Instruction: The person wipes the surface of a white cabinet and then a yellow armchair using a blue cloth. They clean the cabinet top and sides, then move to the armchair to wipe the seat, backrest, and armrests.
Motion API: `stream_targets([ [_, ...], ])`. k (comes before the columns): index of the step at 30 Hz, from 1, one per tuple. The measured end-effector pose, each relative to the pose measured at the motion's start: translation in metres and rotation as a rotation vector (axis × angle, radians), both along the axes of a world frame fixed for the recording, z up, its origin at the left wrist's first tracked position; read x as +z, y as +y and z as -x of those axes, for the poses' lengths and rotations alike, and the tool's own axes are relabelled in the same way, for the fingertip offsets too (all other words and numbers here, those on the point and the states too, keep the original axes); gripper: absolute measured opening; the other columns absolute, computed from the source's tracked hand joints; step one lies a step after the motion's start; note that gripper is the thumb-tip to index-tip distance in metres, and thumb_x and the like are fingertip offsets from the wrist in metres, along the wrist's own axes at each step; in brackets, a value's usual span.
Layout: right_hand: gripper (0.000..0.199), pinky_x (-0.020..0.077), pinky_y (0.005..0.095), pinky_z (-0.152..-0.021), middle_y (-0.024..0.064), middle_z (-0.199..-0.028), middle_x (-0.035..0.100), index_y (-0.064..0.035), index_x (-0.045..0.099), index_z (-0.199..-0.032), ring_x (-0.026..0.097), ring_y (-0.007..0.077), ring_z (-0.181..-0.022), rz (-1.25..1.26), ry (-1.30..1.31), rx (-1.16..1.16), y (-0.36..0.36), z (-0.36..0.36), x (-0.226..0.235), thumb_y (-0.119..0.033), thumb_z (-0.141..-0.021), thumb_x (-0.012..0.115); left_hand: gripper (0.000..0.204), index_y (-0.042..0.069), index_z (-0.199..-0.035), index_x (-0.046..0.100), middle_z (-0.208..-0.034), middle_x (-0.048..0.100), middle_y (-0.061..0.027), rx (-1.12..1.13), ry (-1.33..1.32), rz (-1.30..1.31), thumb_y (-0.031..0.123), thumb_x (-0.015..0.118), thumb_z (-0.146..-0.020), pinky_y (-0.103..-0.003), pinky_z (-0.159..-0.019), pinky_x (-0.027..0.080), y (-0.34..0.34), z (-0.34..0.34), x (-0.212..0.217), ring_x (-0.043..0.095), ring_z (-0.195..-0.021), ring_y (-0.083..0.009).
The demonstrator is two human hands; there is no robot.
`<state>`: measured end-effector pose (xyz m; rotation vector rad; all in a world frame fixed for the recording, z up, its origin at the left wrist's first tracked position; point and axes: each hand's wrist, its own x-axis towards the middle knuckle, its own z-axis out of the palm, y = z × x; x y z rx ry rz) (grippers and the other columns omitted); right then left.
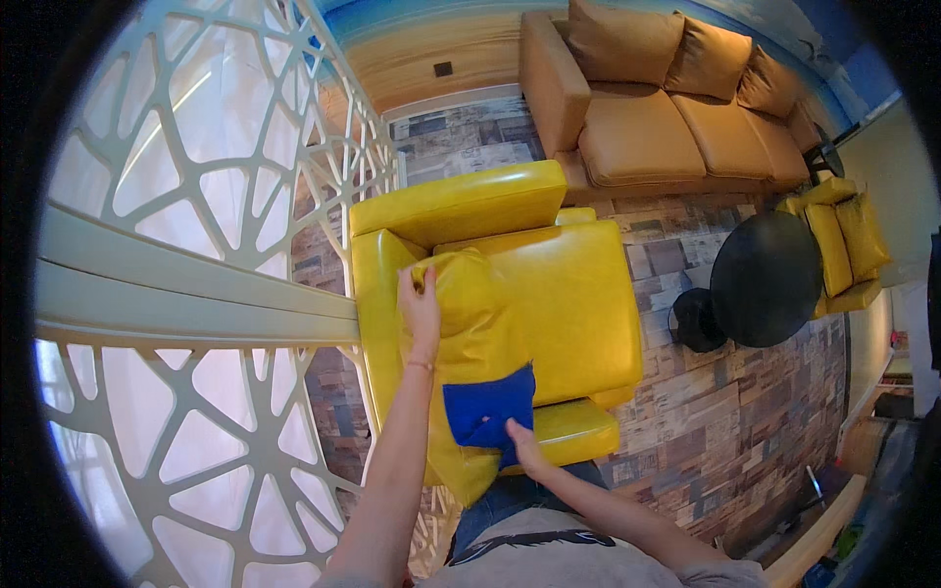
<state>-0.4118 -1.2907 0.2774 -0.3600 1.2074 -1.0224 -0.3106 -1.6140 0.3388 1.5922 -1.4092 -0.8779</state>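
Yellow armchair (578, 304) below, outstretched left hand (421, 309) pinches a cushion (475, 304), right hand (526, 449) gripping blue cloth (490, 400).

A lounge, judging by the brown sofa (642, 137) and yellow armchair (573, 294).

Cushion (478, 299) on armchair (583, 284); screen (196, 286) left; cloth (498, 394) seemingly over cushion's near edge; sofa (642, 137) beyond; round table (765, 279) right, second armchair (831, 243) behind it.
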Motion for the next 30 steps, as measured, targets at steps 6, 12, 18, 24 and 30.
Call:
stream_targets([
  [6, 0.057, 0.0333, 0.0492, -0.117, 0.0118, -0.147, 0.050, -0.0099, 0.045, -0.146, 0.047, 0.0315, -0.136, -0.131, -0.590, -0.498, -0.017, 0.101, 0.066, -0.049, -0.105, 0.038, 0.032, -0.004, -0.123, 0.060, -0.139, 0.056, -0.0196, -0.078, 0.276, -0.041, 0.009, 0.067, -0.094, -0.033, -0.105, 0.040, 0.124, 0.016, 0.111, 0.054, -0.125, -0.0260],
  [12, 0.051, 0.0367, 0.0490, -0.114, 0.0129, -0.143, 0.054, -0.0094, 0.047, -0.144, 0.051, 0.0315, -0.131, 0.212, -0.510, -0.733, -0.046, 0.203, 0.150, -0.042, -0.108, 0.032, 0.009, 0.003, -0.099, 0.063, -0.111, 0.066, -0.0154, -0.429, 0.387, 0.197, 0.003, 0.067, -0.091, -0.045, -0.110, 0.037, 0.196, 0.029, 0.191, 0.059, -0.121, -0.0296],
  [18, 0.056, 0.0376, 0.0451, -0.114, 0.0180, -0.143, 0.054, -0.0086, 0.040, -0.149, 0.051, 0.0306, -0.131, 0.534, -0.263, -0.734, -0.043, 0.242, 0.207, -0.045, -0.109, 0.029, 0.015, 0.006, -0.098, 0.056, -0.130, 0.056, -0.0213, -0.626, 0.489, 0.401, 0.006, 0.069, -0.089, -0.056, -0.118, 0.025, 0.217, 0.037, 0.222, 0.039, -0.140, -0.0478],
  [24, 0.051, 0.0298, 0.0411, -0.118, 0.0118, -0.144, 0.054, -0.0110, 0.049, -0.145, 0.049, 0.0262, -0.134, 0.400, -0.101, -0.482, -0.032, 0.188, 0.219, -0.040, -0.110, 0.026, 0.021, 0.008, -0.104, 0.052, -0.163, 0.024, -0.0195, -0.540, 0.310, 0.012, -0.002, 0.063, -0.089, -0.042, -0.120, 0.023, 0.271, 0.018, 0.111, 0.019, -0.152, -0.0367],
  [30, 0.046, 0.0163, 0.0646, -0.115, 0.0057, -0.148, 0.050, -0.0218, 0.053, -0.142, 0.037, 0.0312, -0.143, 0.840, 0.962, 0.495, -0.009, 0.061, 0.201, -0.030, -0.097, 0.051, 0.021, 0.007, -0.110, 0.049, -0.163, 0.026, -0.0159, -0.314, 0.520, -0.228, -0.001, 0.059, -0.093, -0.035, -0.115, 0.029, 0.288, -0.013, 0.096, 0.033, -0.144, -0.0278],
])
